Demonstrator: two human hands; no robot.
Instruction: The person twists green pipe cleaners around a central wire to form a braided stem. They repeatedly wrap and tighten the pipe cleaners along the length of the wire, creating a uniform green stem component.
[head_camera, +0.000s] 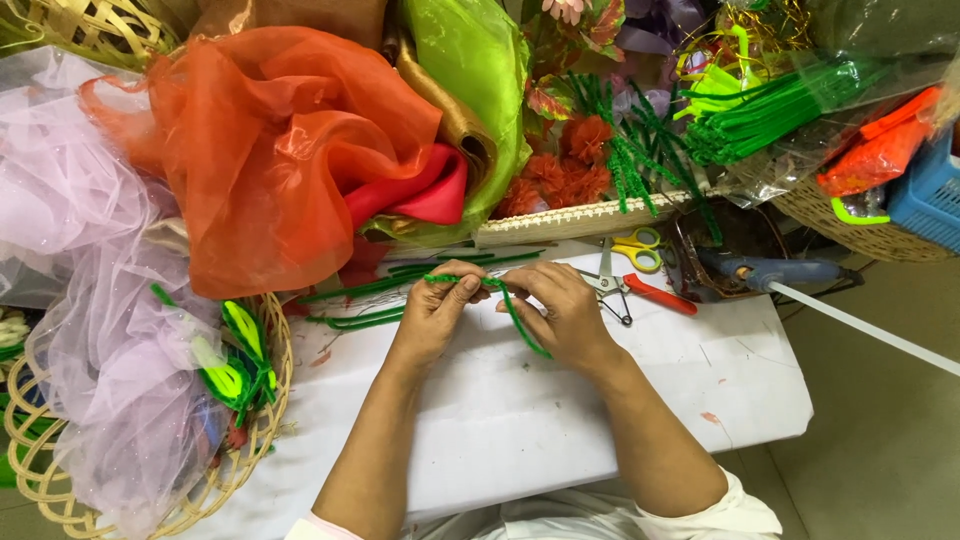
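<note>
White tabletop (560, 400) carries everything, crowded at its far edge by orange organza (270, 150) and lilac tulle (90, 300). Both hands meet at its middle: the left hand (437, 310) and right hand (565, 310) each pinch a green pipe cleaner (510, 305), bent between them. More green stems (370, 300) lie just beside the left hand; yellow-handled scissors (625, 255) lie near the right.

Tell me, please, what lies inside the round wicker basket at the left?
The wicker basket holds lilac tulle and green-yellow craft flowers. Whatever lies beneath the tulle is hidden.
</note>
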